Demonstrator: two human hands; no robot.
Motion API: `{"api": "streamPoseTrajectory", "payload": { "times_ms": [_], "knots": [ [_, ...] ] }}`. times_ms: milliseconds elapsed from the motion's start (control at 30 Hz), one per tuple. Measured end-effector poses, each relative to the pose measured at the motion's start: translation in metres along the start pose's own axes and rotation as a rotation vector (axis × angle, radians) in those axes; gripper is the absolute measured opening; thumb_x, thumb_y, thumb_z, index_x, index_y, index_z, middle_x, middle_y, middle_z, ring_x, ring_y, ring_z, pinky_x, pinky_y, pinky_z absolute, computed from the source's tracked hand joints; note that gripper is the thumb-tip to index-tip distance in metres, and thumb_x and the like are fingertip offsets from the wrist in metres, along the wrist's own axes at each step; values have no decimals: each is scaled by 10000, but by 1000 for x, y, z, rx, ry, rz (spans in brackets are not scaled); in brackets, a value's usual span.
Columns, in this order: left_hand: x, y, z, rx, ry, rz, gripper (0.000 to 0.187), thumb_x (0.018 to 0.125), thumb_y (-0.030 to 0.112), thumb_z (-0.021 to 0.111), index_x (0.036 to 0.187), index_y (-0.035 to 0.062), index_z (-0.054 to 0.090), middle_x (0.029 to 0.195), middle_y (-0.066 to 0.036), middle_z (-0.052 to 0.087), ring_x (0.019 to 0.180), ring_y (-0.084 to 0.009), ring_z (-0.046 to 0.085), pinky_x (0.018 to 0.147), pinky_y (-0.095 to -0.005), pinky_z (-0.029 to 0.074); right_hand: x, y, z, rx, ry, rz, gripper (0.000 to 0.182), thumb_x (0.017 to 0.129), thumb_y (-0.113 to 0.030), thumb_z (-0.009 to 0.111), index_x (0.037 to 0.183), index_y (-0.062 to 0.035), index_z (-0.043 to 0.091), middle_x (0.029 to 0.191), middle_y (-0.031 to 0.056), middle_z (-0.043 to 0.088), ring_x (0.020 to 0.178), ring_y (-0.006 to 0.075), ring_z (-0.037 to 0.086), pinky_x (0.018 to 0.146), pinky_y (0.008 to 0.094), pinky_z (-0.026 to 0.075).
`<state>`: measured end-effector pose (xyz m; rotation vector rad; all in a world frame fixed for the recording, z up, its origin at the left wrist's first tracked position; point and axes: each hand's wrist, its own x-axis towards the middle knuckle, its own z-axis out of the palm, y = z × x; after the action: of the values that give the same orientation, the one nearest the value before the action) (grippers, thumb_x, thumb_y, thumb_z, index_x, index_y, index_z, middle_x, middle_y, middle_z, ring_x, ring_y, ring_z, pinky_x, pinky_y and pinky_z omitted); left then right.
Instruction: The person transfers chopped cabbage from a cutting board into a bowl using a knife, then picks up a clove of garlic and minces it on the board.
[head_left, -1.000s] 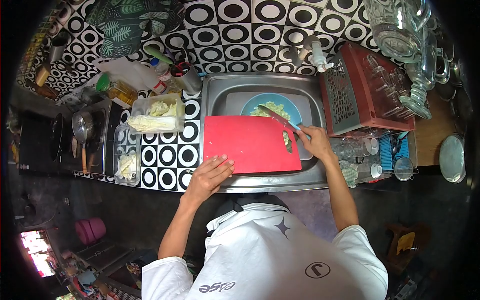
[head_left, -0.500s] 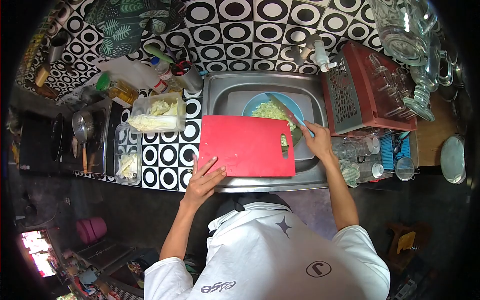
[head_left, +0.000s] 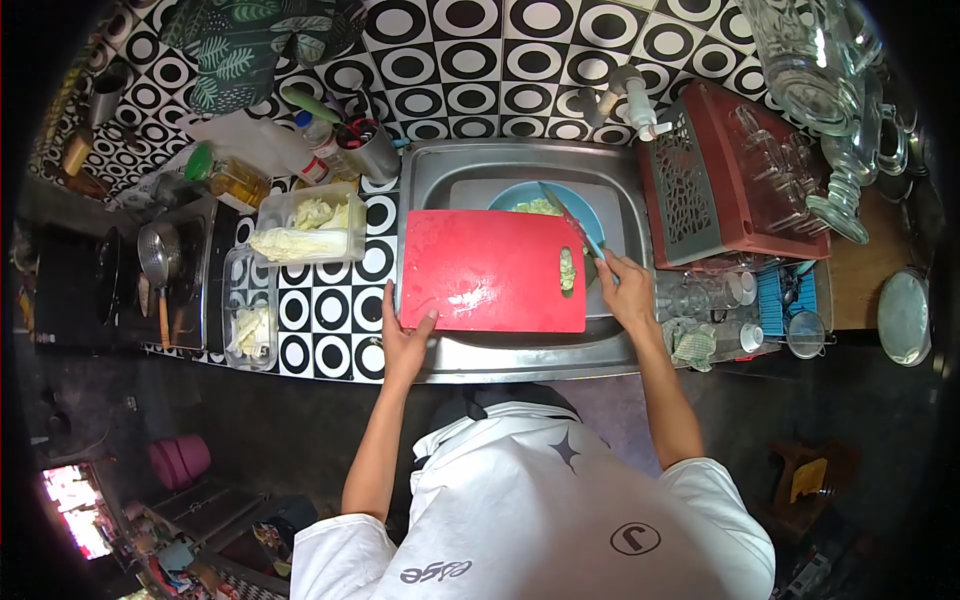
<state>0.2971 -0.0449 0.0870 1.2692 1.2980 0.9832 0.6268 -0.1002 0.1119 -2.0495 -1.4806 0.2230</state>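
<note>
My left hand (head_left: pixel 405 345) grips the red cutting board (head_left: pixel 480 270) at its near left corner, thumb on top and the other fingers mostly hidden at the edge and underneath. The board spans the front of the sink and covers part of a blue bowl (head_left: pixel 590 212). Chopped pale-green cabbage (head_left: pixel 540 206) shows in the bowl past the board's far edge, and more is visible through the handle slot. In my right hand (head_left: pixel 628 290) is a knife (head_left: pixel 572 213) with a light blue handle, its blade slanting up and left over the bowl.
Left of the steel sink (head_left: pixel 425 170), a clear plastic container (head_left: pixel 345 215) holds cabbage pieces, and a second container (head_left: pixel 250 335) sits nearer. A red dish rack (head_left: pixel 700 180) with glasses stands on the right. A tap (head_left: pixel 638 105) juts from the tiled wall.
The board has shifted away from me, covering more of the bowl. My left hand has gone from lying on the board's surface to gripping its corner. The knife remains in my right hand.
</note>
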Motion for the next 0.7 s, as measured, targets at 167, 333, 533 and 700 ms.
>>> {"api": "streamPoseTrajectory", "payload": {
  "times_ms": [167,333,533,700],
  "knots": [
    [9,4,-10,-466,-174,-336,440,854,26,590,1253,-29,414,1061,-141,605,849,-176,642,664,-268,577,4,4,-4,-29,2,-4,260,865,-242,583,1043,-68,660,720,163,586,692,359,596,615,417,459],
    [-2,20,-39,-615,-80,-299,349,850,17,566,1179,-37,464,1023,-132,617,814,-195,653,652,-296,576,3,-6,-11,-9,-26,42,251,856,-204,597,1041,-44,654,779,177,619,746,363,617,646,395,479],
    [-30,13,-90,-688,138,-224,374,854,57,562,1220,47,487,1081,-85,607,904,-197,632,690,-298,551,-16,-14,-12,249,-11,108,265,835,-104,593,1074,7,618,918,215,645,873,369,634,747,377,495],
    [-59,-13,-123,-842,393,-254,357,881,97,555,1232,92,486,1077,-50,617,888,-172,632,675,-294,515,-31,-10,1,273,10,27,281,832,-71,572,1100,9,603,904,216,636,818,370,632,711,378,492]
  ]
}}
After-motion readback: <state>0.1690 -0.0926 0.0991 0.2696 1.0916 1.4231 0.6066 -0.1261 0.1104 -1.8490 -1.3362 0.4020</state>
